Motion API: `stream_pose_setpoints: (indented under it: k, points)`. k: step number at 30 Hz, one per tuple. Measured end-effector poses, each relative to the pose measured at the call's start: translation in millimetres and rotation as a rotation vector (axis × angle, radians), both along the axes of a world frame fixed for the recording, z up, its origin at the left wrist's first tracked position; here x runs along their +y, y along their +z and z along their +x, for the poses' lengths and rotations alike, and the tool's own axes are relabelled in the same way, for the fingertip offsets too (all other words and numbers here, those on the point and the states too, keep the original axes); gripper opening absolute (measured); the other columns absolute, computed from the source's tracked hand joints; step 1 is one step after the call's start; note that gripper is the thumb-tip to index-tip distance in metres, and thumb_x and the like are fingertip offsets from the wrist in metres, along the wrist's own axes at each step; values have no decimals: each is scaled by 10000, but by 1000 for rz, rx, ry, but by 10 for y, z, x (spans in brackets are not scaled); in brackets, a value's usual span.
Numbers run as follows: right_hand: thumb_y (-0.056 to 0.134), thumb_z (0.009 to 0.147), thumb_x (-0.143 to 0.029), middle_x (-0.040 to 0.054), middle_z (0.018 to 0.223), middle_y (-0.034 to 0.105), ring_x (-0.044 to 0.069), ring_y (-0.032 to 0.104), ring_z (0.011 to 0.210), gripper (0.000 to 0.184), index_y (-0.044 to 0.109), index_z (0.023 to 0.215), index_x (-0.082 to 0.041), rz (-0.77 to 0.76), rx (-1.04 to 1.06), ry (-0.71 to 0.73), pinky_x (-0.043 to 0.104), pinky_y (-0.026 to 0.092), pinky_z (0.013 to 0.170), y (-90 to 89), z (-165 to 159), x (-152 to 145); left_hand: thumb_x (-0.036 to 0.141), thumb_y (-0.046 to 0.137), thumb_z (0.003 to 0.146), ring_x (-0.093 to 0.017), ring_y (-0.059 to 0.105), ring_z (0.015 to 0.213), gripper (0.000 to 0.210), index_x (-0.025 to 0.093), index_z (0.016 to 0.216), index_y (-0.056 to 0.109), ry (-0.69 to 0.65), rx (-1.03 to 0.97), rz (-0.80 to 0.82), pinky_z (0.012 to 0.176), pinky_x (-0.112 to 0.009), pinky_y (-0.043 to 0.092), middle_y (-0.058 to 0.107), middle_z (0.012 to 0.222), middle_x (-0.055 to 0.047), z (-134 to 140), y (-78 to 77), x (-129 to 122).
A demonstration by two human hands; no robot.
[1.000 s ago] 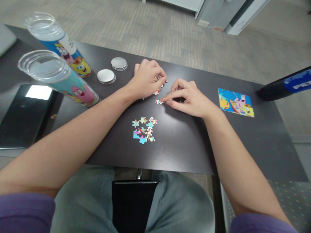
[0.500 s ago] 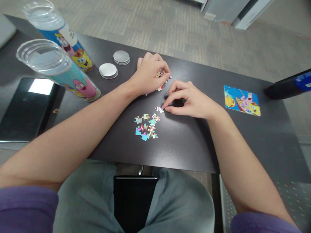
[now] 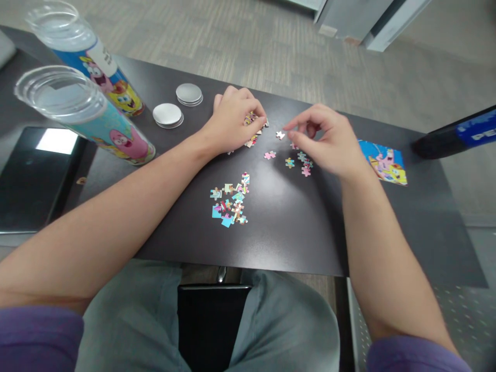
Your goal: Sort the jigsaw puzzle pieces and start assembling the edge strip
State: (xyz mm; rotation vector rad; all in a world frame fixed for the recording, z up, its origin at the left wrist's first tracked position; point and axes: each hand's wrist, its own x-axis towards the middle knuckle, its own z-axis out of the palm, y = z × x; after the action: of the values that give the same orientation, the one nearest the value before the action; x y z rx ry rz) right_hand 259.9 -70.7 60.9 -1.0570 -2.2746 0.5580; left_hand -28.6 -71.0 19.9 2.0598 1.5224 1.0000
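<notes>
My left hand (image 3: pixel 236 120) rests on the table with its fingers curled round a heap of puzzle pieces (image 3: pixel 253 138), part of which it covers. Thumb and forefinger of my right hand (image 3: pixel 323 138) pinch at the edge of a pale puzzle piece (image 3: pixel 280 135); the other fingers are bent. Under and beside the right hand lie a pink puzzle piece (image 3: pixel 269 155), a yellow and teal puzzle piece (image 3: pixel 290 163) and several more. Closer to me is a loose group of light-blue and mixed-colour puzzle pieces (image 3: pixel 227 221), lying flat, some touching or overlapping.
Two clear-topped cartoon tubes (image 3: pixel 127 142) (image 3: pixel 116 93) stand at the left, near two stacks of silver discs (image 3: pixel 167 113) (image 3: pixel 189 93). A black glossy device (image 3: pixel 34 181) lies at far left. At right are a cartoon picture card (image 3: pixel 391 165) and a dark bottle (image 3: pixel 434 144).
My right hand has moved up and right, away from the near group, leaving a piece at that group's top. Pieces formerly under it now show. The left hand stays at the heap.
</notes>
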Motion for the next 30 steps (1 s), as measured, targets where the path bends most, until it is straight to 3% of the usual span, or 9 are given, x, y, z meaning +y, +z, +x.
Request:
stream_pose_setpoints:
  k: [2,4,11,16,22,30]
  points:
    - [839,1098,-428,83,1051,790,302,659,901,150,935,1148,-325,17,36,-160,518,629,954,-66,110,118,474,898,1081,-463,704,1533,153,355,988,874,5,1,-6,1309,-707,547,888,1344,-116,-11,-2,7]
    - [854,1092,-394,74,1044,788,290,666,883,129,937,1153,-317,5,16,-208,510,641,965,-139,174,197,470,893,1091,-464,709,1542,149,351,1001,884,9,4,-6,1309,-708,554,888,1356,-123,-19,-11,12]
    - [955,1042,-227,51,1055,785,227,615,830,137,980,1173,-261,-52,-83,-108,494,626,1026,-231,40,137,482,850,1127,-459,706,1568,173,352,1053,936,32,29,5,1385,-732,529,895,1419,-120,-2,-22,-23]
    - [953,1037,-200,49,1057,761,230,632,829,97,971,1112,-259,-72,-69,-89,461,606,948,-215,-19,94,532,875,1122,-459,683,1601,197,354,1060,932,35,7,-9,1384,-712,544,896,1431,-114,0,-37,-15]
    - [890,1102,-335,76,1102,785,261,646,857,118,984,1160,-292,-67,-139,4,473,590,923,-153,-102,1,556,898,1068,-461,716,1505,206,370,978,898,19,-18,36,1286,-701,605,904,1325,-122,-22,-71,25]
    - [850,1177,-506,98,1213,798,374,740,1171,221,1019,1249,-382,-87,-263,216,635,502,1224,12,-141,-144,543,902,1062,-459,704,1493,212,373,945,855,10,-47,25,1313,-721,570,905,1292,-112,-13,-35,17]
